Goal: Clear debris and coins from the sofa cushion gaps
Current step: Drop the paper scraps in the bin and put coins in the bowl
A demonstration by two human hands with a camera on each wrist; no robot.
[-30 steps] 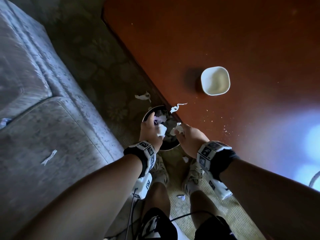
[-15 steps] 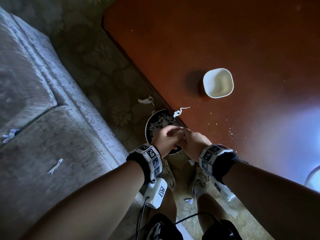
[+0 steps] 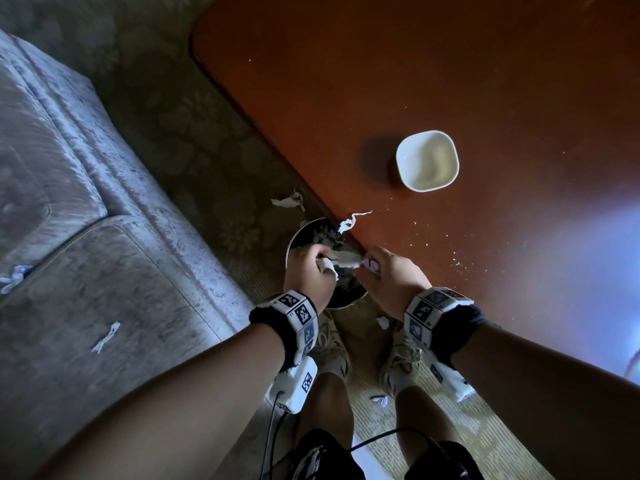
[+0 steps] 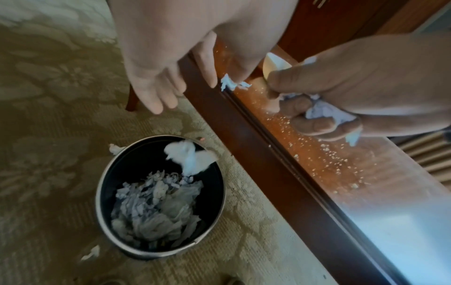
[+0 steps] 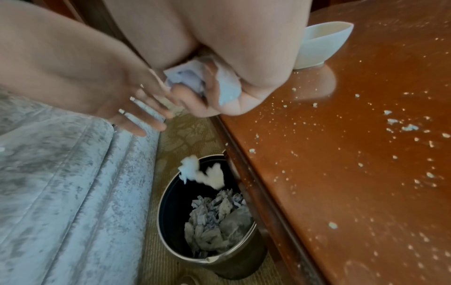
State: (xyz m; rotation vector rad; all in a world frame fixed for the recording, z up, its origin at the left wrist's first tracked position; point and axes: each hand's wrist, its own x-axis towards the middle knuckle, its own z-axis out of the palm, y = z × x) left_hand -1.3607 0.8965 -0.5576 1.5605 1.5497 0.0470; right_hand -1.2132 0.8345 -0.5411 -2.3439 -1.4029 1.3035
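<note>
Both hands hover over a round metal bin (image 3: 294, 240) on the carpet between sofa and table. My left hand (image 4: 165, 83) has its fingers straight and spread, holding nothing. A white paper wad (image 4: 190, 156) is in the air just under it, at the bin's mouth (image 5: 202, 173). My right hand (image 4: 322, 113) grips crumpled white paper (image 5: 192, 77) in curled fingers above the table edge. The bin (image 4: 100, 192) holds several crumpled tissues. Two paper scraps (image 3: 105, 337) (image 3: 15, 277) lie on the grey sofa cushion (image 3: 104, 271).
The brown table (image 3: 450, 81) carries a white bowl (image 3: 427, 161), a paper strip (image 3: 353, 221) at its edge and scattered crumbs (image 5: 390, 123). More scraps lie on the carpet beyond the bin (image 3: 287, 202) and by my shoes (image 3: 382, 322).
The hands met over the bin half a second ago and have since parted a little. My left hand has opened and its paper wad is dropping into the bin.
</note>
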